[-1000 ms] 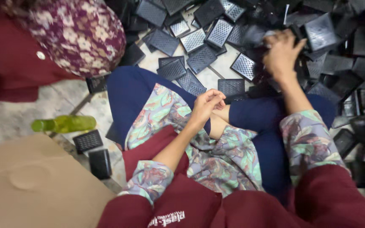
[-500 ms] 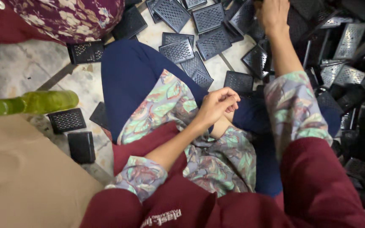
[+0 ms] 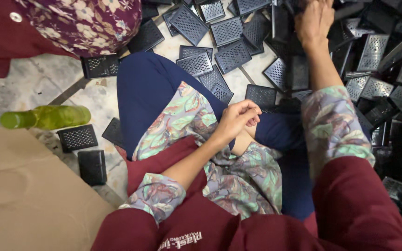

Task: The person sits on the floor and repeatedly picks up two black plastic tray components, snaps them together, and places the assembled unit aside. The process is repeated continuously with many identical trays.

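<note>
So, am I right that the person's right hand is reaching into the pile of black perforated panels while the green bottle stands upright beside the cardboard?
Not quite: the green bottle lies on its side on the floor beside the cardboard, not upright. The rest holds: the right hand is reaching into the pile of black perforated panels, as the head view shows.

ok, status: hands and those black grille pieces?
Right hand out on the black grille pile, grip unclear. Left hand curled in lap, nothing seen in it. Green bottle lying on floor, apart.

The right hand (image 3: 313, 21) reaches to one o'clock into the heap of black perforated plastic pieces (image 3: 373, 51); the left hand (image 3: 238, 118) rests curled in the lap, centre, holding nothing visible.
</note>
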Tool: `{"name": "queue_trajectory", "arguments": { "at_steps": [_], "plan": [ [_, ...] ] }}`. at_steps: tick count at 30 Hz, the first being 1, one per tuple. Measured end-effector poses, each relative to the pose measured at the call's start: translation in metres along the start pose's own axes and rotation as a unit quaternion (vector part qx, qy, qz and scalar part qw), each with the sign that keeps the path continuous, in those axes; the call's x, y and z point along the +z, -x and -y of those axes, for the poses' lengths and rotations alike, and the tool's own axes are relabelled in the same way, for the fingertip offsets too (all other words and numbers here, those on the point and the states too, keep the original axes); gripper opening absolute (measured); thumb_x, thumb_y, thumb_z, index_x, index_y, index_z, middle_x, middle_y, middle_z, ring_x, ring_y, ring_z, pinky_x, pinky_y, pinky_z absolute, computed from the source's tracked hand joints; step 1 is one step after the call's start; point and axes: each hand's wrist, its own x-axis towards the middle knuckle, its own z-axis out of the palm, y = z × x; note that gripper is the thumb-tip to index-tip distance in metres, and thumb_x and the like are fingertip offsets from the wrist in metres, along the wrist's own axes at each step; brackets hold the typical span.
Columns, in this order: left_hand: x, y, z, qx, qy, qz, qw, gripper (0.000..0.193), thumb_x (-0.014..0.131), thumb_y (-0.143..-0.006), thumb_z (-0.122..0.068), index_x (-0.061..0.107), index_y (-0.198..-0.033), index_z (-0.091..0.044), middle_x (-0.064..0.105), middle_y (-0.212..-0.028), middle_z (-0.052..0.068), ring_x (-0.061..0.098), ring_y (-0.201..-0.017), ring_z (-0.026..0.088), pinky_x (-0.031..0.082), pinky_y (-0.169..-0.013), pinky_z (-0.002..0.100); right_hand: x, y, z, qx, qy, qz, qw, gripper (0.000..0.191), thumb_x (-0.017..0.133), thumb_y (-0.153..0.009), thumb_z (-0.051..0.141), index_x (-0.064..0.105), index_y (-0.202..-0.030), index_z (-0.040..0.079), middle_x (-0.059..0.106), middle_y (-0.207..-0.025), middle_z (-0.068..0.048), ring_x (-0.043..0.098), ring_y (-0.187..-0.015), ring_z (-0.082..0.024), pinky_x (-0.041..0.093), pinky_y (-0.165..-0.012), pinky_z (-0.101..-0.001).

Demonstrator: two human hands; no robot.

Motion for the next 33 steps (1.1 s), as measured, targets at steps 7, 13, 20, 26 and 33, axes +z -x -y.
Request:
{"name": "queue_trajectory", "arguments": {
  "at_steps": [7,13,20,26,33],
  "plan": [
    [-0.008,-0.008,0.011,0.005,-0.012,0.01,1.0,0.016,0.062,-0.1,-0.016,0.071,-0.097,-0.003,0.074,-0.08,0.005,0.066,-0.068,0.008,0.055,-0.065,0.023,-0.01,0.019,0.003,0.063,-0.001,0.062,0.996,0.089,0.095,-0.073,0.037,0.051,-0.144,0.005,0.062,-0.125,-0.023,0.056,-0.118,-0.046,0.047,-0.088,-0.0614],
    [-0.013,-0.013,0.015,0.013,0.025,0.004,1.0,0.015,0.063,-0.1,-0.013,0.071,-0.102,-0.001,0.072,-0.083,0.007,0.066,-0.073,0.011,0.055,-0.069,0.025,-0.027,0.068,0.022,0.15,-0.387,0.131,0.9,0.061,0.082,-0.092,0.039,0.057,-0.14,0.011,0.073,-0.111,-0.014,0.07,-0.099,-0.028,0.056,-0.089,-0.0433],
    [-0.03,-0.018,-0.047,0.032,0.123,-0.143,0.982,0.039,0.06,-0.097,-0.027,0.055,-0.134,-0.016,0.064,-0.128,0.003,0.058,-0.113,0.011,0.045,-0.093,0.031,-0.084,0.127,0.082,0.171,-0.803,0.303,0.484,0.045,0.06,-0.098,0.043,0.061,-0.128,0.01,0.071,-0.115,-0.008,0.074,-0.098,-0.019,0.06,-0.093,-0.036],
    [-0.033,-0.014,-0.077,0.095,0.353,-0.007,0.931,0.041,0.056,-0.11,-0.03,0.052,-0.148,-0.013,0.061,-0.135,0.005,0.059,-0.125,0.018,0.048,-0.11,0.041,-0.082,0.127,0.099,0.086,-0.556,0.232,0.794,0.038,0.061,-0.111,0.035,0.072,-0.128,0.004,0.071,-0.107,-0.007,0.068,-0.097,-0.015,0.053,-0.089,-0.0306],
    [-0.026,-0.006,-0.087,0.071,0.419,0.086,0.901,0.057,0.042,-0.116,-0.05,0.05,-0.152,-0.006,0.063,-0.136,0.025,0.067,-0.118,0.03,0.055,-0.103,0.044,-0.063,0.145,0.057,0.084,-0.303,0.149,0.938,0.025,0.074,-0.103,0.021,0.069,-0.118,0.001,0.075,-0.106,-0.016,0.076,-0.099,-0.027,0.058,-0.088,-0.0368]
  ]
}}
